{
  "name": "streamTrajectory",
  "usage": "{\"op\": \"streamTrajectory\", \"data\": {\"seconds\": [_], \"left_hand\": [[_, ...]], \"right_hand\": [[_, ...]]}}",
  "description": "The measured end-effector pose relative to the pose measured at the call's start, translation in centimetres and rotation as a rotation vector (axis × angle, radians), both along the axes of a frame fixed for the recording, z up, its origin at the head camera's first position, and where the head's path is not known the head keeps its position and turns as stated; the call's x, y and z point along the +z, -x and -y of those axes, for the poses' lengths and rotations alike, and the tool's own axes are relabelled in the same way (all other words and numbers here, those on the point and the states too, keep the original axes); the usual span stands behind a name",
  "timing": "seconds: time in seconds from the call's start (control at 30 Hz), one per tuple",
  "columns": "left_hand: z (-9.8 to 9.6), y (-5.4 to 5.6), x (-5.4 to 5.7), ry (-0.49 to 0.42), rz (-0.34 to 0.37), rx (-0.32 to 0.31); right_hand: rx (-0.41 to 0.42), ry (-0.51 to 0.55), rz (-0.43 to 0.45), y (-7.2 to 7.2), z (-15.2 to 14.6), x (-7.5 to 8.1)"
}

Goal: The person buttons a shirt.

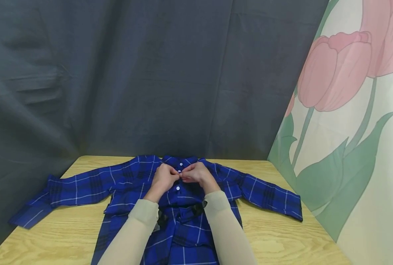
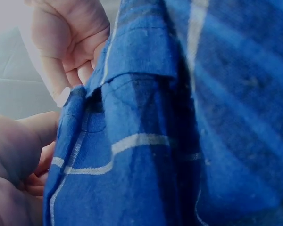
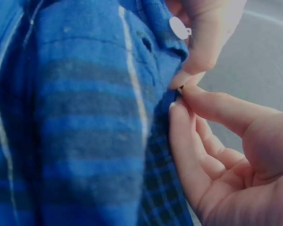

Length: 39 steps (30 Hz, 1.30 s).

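Note:
A blue plaid long-sleeved shirt (image 1: 130, 202) lies spread on the table, its collar (image 1: 173, 160) toward the back. My left hand (image 1: 164, 178) and right hand (image 1: 197, 173) meet at the front placket just under the collar, pinching its edges with thumb and fingers. White buttons (image 1: 178, 188) show above and below the fingertips. In the right wrist view, my right thumb and forefinger meet the left fingers at the fabric edge, with a white button (image 3: 179, 27) and a buttonhole (image 3: 146, 43) close by. The fingertips hide the spot between them.
The shirt rests on a light wooden table (image 1: 282, 239), both sleeves stretched outward, with the left cuff (image 1: 32, 213) reaching the table's left edge. Behind stands a dark grey curtain (image 1: 169, 81). On the right is a wall with painted tulips (image 1: 335, 73).

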<state>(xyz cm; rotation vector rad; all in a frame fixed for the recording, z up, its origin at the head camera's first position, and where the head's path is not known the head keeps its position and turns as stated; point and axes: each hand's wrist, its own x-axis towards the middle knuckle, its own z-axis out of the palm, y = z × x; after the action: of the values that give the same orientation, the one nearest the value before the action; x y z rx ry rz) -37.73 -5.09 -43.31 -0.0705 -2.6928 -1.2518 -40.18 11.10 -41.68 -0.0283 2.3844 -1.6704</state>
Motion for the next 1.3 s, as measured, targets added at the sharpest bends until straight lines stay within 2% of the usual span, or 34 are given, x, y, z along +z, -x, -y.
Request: {"op": "streamTrajectory", "data": {"seconds": [0.27,0.5,0.6,0.67,0.73,0.83,1.0,1.2,1.3], "left_hand": [[0.7,0.1,-0.3,-0.068,0.000,-0.031],[1.2,0.2,-0.5,-0.256,0.097,-0.028],[1.4,0.1,-0.5,-0.361,0.138,-0.043],[1.5,0.0,-0.4,-0.398,0.150,-0.066],[1.6,0.0,-0.4,-0.392,0.153,-0.091],[1.8,0.1,-0.4,-0.325,0.147,-0.107],[1.9,0.2,-0.4,-0.258,0.144,-0.102],[1.3,0.2,-0.3,-0.165,0.105,-0.037],[1.2,0.4,-0.4,-0.152,0.088,-0.016]], "right_hand": [[0.056,-0.071,-0.005,0.2,-0.7,0.0],[0.106,-0.047,-0.067,0.4,-0.9,-0.2],[0.114,-0.028,-0.095,0.4,-0.9,-0.3],[0.111,-0.022,-0.111,0.4,-0.9,-0.4],[0.106,-0.033,-0.127,0.5,-0.9,-0.5],[0.110,-0.058,-0.149,0.5,-0.8,-0.6],[0.128,-0.070,-0.156,0.5,-0.9,-0.6],[0.141,-0.069,-0.166,0.6,-1.0,-0.4],[0.120,-0.077,-0.176,0.6,-1.0,-0.5]]}}
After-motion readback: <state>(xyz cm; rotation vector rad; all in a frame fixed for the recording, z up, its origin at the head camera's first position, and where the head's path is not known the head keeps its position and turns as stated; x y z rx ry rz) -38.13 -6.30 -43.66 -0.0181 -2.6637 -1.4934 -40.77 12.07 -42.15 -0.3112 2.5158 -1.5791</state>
